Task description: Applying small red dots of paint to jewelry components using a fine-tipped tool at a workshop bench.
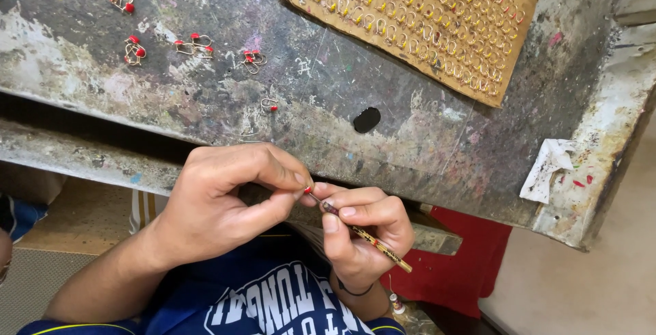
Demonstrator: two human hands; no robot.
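Item: hook painting at a stained counter (pixel 383 137), seen from the head camera.

In hand: left hand (pixel 219 205), grip pinched together on a small wire hook (pixel 307 189) with a wet-looking red tip; the wire itself is mostly hidden by the fingertips. Right hand (pixel 362 229), grip clamped on a thin brush (pixel 362 234), its tip touching the hook's red bead. Both hands are held just off the counter's near edge, above the lap.

Finished, by appearance: cardboard sheet (pixel 417 20) at upper right, filled with rows of hooks, yellow-tipped toward the left, red-tipped toward the right.

Loose stock: red-tipped hooks (pixel 195 46) scattered in small clusters on the counter at upper left, one lying alone nearer the hands; none of them is on the card. Whether they are dry cannot be told.

Also present: a paint-smeared paper scrap (pixel 550 167) at the right edge; a dark blot (pixel 367 119) mid-counter.

Judged progress: well along; one hook under the brush, the loose ones not yet carded.
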